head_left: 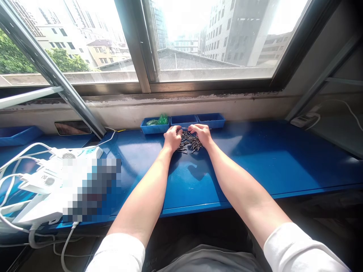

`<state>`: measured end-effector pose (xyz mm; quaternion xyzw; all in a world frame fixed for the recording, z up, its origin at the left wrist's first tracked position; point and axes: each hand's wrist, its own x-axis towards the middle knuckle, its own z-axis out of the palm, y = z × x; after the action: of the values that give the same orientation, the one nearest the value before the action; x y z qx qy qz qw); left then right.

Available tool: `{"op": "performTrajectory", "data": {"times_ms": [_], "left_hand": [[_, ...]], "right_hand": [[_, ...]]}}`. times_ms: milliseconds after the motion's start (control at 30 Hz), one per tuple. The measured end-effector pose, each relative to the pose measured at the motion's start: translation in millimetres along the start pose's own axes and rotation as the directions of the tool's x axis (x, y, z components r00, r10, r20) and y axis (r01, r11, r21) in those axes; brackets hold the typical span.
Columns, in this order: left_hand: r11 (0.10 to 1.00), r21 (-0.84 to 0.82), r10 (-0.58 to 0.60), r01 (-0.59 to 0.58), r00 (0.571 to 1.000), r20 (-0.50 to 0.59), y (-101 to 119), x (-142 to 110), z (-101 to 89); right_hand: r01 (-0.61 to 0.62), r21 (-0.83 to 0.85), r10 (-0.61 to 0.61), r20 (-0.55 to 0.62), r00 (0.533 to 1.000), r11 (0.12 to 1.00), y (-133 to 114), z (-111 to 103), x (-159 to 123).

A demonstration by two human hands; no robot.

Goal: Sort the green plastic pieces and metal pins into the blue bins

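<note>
A loose pile of small, dark, thin metal rods (193,142) lies on the blue table; their exact kind is too small to tell. Above the left part of the pile is my left hand (172,138), its fingers pinched together. My right hand (202,135) is over the pile's right side, thumb and fingertips also closed in a pinch. A thin, slim rod (185,129) runs between the fingertips of both hands. Just behind my hands stand three blue bins: the left bin (154,129) with green plastic in it, the middle bin (183,119) and the right bin (214,121).
At the left, a white power strip (42,207) with plugs and cables sits beside a blurred-out dark object (93,189). A phone (72,127) leans near a metal post, with another blue tray (18,135) further left. The window (215,41) rises behind the blue table (272,158).
</note>
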<state>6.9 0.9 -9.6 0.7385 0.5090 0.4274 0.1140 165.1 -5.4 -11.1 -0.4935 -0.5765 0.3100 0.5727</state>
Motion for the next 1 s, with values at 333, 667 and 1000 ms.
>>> {"op": "performTrajectory", "data": {"times_ms": [333,667,1000], "left_hand": [[0.979,0.111,-0.172,0.172,0.985,-0.009,-5.7,0.6,-2.1],[0.977,0.122,-0.184,0.175,0.981,0.06,-4.9,0.4,0.9],[0.966,0.215,-0.177,0.147,0.976,0.126,-7.9,1.0,4.6]], "right_hand": [[-0.113,-0.193,0.049,-0.308,0.95,0.975,9.8,-16.8,14.9],[-0.119,-0.149,0.064,-0.33,0.942,0.982,23.7,-12.7,23.7],[-0.003,-0.528,0.016,0.019,1.0,0.849,8.4,-0.7,5.7]]}}
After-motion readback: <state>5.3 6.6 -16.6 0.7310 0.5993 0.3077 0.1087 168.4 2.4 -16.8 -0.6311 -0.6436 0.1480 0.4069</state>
